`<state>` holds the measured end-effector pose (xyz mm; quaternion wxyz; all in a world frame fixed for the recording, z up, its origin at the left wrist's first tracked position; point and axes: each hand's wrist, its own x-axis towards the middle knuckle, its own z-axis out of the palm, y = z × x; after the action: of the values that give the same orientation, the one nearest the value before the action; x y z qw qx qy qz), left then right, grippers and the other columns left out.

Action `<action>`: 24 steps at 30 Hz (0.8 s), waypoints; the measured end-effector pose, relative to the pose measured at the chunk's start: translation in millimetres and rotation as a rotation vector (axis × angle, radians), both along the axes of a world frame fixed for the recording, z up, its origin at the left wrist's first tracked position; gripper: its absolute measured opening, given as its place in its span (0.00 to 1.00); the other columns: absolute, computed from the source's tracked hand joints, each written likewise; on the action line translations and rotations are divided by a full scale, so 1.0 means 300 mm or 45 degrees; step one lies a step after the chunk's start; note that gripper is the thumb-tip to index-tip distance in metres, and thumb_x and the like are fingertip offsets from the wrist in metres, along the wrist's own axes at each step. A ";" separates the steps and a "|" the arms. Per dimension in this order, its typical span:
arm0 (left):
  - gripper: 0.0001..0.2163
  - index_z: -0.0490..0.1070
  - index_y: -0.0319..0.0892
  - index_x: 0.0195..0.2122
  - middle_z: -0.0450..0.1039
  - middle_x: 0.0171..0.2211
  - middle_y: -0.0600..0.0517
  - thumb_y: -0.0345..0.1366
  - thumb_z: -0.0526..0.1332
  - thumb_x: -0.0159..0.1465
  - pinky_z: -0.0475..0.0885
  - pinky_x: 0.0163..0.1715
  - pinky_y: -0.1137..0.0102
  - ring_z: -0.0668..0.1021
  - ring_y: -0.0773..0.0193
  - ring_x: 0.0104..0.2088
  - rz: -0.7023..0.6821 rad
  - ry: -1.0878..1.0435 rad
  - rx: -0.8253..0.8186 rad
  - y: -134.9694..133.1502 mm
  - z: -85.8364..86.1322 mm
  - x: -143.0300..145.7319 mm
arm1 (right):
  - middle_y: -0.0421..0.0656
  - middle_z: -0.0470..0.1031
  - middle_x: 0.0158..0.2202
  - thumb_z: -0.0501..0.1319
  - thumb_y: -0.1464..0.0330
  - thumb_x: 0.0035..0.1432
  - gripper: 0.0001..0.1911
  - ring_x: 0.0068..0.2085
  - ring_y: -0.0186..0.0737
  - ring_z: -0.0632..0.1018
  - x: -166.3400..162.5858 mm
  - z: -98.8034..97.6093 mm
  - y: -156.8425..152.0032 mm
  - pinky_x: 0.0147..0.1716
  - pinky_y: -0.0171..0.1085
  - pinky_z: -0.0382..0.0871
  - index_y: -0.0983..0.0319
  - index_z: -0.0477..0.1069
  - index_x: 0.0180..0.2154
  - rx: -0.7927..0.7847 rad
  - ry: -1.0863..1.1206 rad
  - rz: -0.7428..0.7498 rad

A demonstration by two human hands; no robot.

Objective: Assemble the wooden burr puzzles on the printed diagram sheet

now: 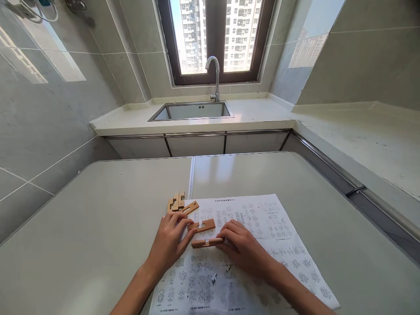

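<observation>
My left hand (pixel 172 236) has its thumb and index finger at the left end of a flat, notched wooden puzzle piece (pixel 206 225), which lies over the printed sheet. Just below that, my right hand (pixel 241 245) pinches the right end of a narrow wooden puzzle bar (pixel 201 243) with a notch in its middle. Beyond my left fingers rests a slotted wooden piece (pixel 191 207), tilted up to the right. Beside it several notched wooden pieces (pixel 176 201) stand close together. The printed sheet (pixel 249 227), covered in small diagrams, spreads under both hands.
A pale table (pixel 98 227) with a centre seam (pixel 191 175) carries everything. Behind it runs a white counter (pixel 256 113) with a sink (pixel 190 113) and a faucet (pixel 216 78) below a window. Another counter (pixel 367 140) borders the right side; a tiled wall (pixel 59 118) stands left.
</observation>
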<state>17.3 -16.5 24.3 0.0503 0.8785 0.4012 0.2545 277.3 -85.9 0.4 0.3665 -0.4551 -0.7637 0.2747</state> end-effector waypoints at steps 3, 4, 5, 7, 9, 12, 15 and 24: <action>0.05 0.75 0.47 0.44 0.77 0.45 0.46 0.41 0.63 0.72 0.75 0.48 0.56 0.75 0.49 0.50 -0.039 -0.012 -0.038 -0.003 0.004 -0.003 | 0.44 0.74 0.38 0.59 0.67 0.73 0.06 0.39 0.46 0.74 0.005 0.012 -0.001 0.39 0.42 0.70 0.56 0.74 0.40 -0.103 0.148 -0.082; 0.05 0.75 0.47 0.43 0.77 0.45 0.46 0.42 0.63 0.72 0.75 0.48 0.56 0.75 0.49 0.50 -0.051 -0.016 -0.051 -0.005 0.006 -0.003 | 0.44 0.73 0.37 0.59 0.65 0.73 0.07 0.37 0.44 0.73 0.007 0.016 -0.001 0.37 0.40 0.68 0.57 0.73 0.39 -0.145 0.196 -0.115; 0.06 0.74 0.47 0.41 0.77 0.45 0.46 0.42 0.63 0.72 0.75 0.48 0.56 0.75 0.50 0.49 -0.064 -0.017 -0.063 -0.008 0.008 -0.002 | 0.43 0.72 0.35 0.59 0.64 0.73 0.08 0.35 0.43 0.72 0.010 0.020 0.001 0.34 0.39 0.67 0.57 0.72 0.38 -0.186 0.241 -0.149; 0.07 0.72 0.46 0.38 0.76 0.44 0.46 0.42 0.63 0.72 0.75 0.48 0.57 0.76 0.51 0.49 -0.088 -0.019 -0.079 -0.015 0.011 0.003 | 0.40 0.69 0.32 0.59 0.60 0.72 0.11 0.32 0.41 0.68 0.016 0.026 0.005 0.32 0.38 0.63 0.58 0.71 0.36 -0.252 0.332 -0.223; 0.07 0.72 0.46 0.39 0.77 0.44 0.46 0.43 0.63 0.72 0.75 0.48 0.58 0.77 0.51 0.48 -0.102 -0.024 -0.071 -0.020 0.008 0.009 | 0.39 0.66 0.30 0.59 0.57 0.72 0.14 0.31 0.40 0.66 0.022 0.026 0.010 0.31 0.37 0.61 0.58 0.69 0.35 -0.300 0.420 -0.306; 0.08 0.72 0.45 0.47 0.78 0.45 0.46 0.43 0.61 0.74 0.75 0.48 0.58 0.78 0.51 0.48 -0.052 -0.032 -0.002 -0.021 -0.007 0.013 | 0.37 0.63 0.29 0.60 0.53 0.71 0.17 0.31 0.39 0.64 0.029 0.017 0.016 0.30 0.37 0.60 0.58 0.67 0.34 -0.363 0.562 -0.395; 0.09 0.73 0.44 0.51 0.78 0.48 0.44 0.40 0.56 0.76 0.73 0.47 0.57 0.77 0.50 0.49 0.088 0.026 0.105 -0.013 -0.022 0.007 | 0.37 0.63 0.29 0.61 0.52 0.70 0.18 0.31 0.39 0.64 0.033 0.010 0.018 0.30 0.36 0.59 0.58 0.66 0.35 -0.436 0.687 -0.408; 0.14 0.73 0.39 0.58 0.77 0.52 0.41 0.36 0.58 0.74 0.70 0.46 0.55 0.75 0.45 0.51 0.300 0.202 0.214 0.003 -0.027 -0.027 | 0.37 0.61 0.29 0.61 0.52 0.69 0.18 0.32 0.39 0.62 0.022 0.017 0.013 0.31 0.37 0.56 0.58 0.67 0.35 -0.465 0.674 -0.381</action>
<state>9.3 -15.7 16.3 -0.0855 0.8439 0.4814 0.2210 283.8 -81.8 5.6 0.5005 -0.5330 -0.5053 0.4583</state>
